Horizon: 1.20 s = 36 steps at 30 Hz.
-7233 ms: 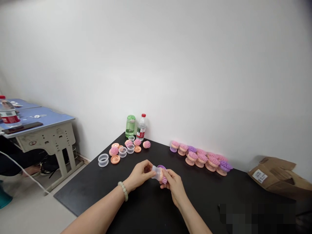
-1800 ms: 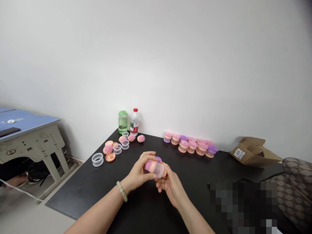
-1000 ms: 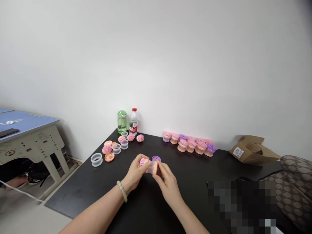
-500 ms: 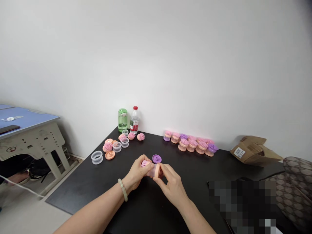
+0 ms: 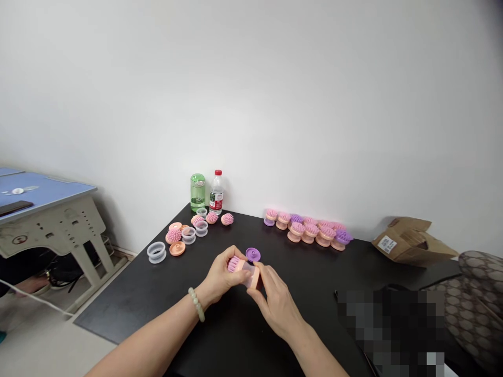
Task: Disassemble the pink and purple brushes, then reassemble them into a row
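Note:
Between my two hands is a small round scalp brush (image 5: 248,270) with pink bristles, a clear middle ring and a peach base. My left hand (image 5: 223,273) grips its bristle end and clear ring, the thumb lying across the front. At the peach base, my right hand (image 5: 274,298) holds on with thumb and fingers. The brush is tilted on its side above the black table (image 5: 220,335). Just beyond it a purple round cap (image 5: 253,254) lies on the table, its stem facing up.
Clear rings (image 5: 156,253), a peach cap (image 5: 177,248) and pink bristle heads (image 5: 227,219) lie at left. A green bottle (image 5: 198,192) and a red-capped water bottle (image 5: 216,195) stand against the wall. Several assembled brushes (image 5: 308,233) form rows at right, near a cardboard box (image 5: 408,243).
The brush has turned slightly between my hands, so more of its bristles and clear ring show. Both hands keep their hold in nearly the same place.

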Each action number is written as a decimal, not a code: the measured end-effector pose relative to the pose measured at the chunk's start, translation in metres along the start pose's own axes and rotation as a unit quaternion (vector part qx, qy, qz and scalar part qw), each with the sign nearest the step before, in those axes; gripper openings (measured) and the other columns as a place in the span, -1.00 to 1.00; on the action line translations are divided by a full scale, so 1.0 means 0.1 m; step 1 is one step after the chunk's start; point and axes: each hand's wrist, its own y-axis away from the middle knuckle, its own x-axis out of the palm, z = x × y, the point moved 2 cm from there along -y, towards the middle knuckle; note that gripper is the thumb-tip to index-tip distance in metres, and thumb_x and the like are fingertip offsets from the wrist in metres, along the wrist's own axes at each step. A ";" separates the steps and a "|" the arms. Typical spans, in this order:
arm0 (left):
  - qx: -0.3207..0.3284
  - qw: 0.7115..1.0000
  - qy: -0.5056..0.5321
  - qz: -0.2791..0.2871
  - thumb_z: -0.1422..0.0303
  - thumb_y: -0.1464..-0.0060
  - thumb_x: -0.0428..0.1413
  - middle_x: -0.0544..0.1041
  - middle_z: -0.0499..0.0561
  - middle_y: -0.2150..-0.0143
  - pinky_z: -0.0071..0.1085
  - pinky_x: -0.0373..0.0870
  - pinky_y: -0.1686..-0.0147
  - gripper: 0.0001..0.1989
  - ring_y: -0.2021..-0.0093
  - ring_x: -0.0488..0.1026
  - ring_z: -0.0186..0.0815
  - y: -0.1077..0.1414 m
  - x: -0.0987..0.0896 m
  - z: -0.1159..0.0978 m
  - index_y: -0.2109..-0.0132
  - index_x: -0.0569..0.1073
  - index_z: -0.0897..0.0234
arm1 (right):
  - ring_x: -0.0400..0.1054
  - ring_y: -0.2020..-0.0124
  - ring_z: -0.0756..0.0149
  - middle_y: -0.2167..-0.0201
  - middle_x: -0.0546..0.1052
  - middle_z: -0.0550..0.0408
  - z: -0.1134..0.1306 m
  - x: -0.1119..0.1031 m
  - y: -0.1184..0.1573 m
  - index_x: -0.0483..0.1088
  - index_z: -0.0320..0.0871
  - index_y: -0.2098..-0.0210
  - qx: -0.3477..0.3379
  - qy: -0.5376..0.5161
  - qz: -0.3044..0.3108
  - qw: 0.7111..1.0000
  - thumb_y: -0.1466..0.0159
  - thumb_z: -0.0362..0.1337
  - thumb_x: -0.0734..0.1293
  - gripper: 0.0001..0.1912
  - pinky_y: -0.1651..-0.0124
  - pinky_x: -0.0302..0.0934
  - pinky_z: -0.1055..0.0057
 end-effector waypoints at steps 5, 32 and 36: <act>0.122 0.983 -0.133 -0.038 0.15 0.11 0.31 0.30 -0.09 0.35 -0.44 0.18 0.39 -0.65 0.38 0.23 -0.36 0.05 0.04 -0.06 0.31 0.37 0.24 | 0.26 0.68 0.39 0.57 0.43 0.13 -0.04 0.19 0.03 0.38 -0.10 0.44 0.188 -0.157 -0.023 0.969 -0.33 0.21 0.11 -0.44 0.57 0.23 0.41; 0.126 0.971 -0.192 -0.069 0.29 0.07 0.28 0.37 -0.07 0.29 -0.39 0.24 0.29 -0.75 0.30 0.32 -0.29 0.01 0.02 -0.04 0.25 0.42 0.23 | 0.48 0.48 0.27 0.36 0.60 0.02 -0.26 0.16 -0.07 0.46 -0.15 0.01 0.259 -0.326 -0.032 0.909 -0.24 0.30 0.19 -0.31 0.36 0.44 0.29; 0.104 0.975 -0.177 -0.084 0.20 0.05 0.28 0.37 -0.08 0.31 -0.40 0.23 0.32 -0.71 0.33 0.30 -0.30 0.00 0.00 -0.05 0.24 0.41 0.24 | 0.51 0.30 0.19 0.14 0.58 0.05 -0.14 0.08 -0.10 0.41 -0.02 -0.09 0.185 -0.273 -0.025 0.944 -0.21 0.04 0.40 -0.48 0.16 0.42 0.24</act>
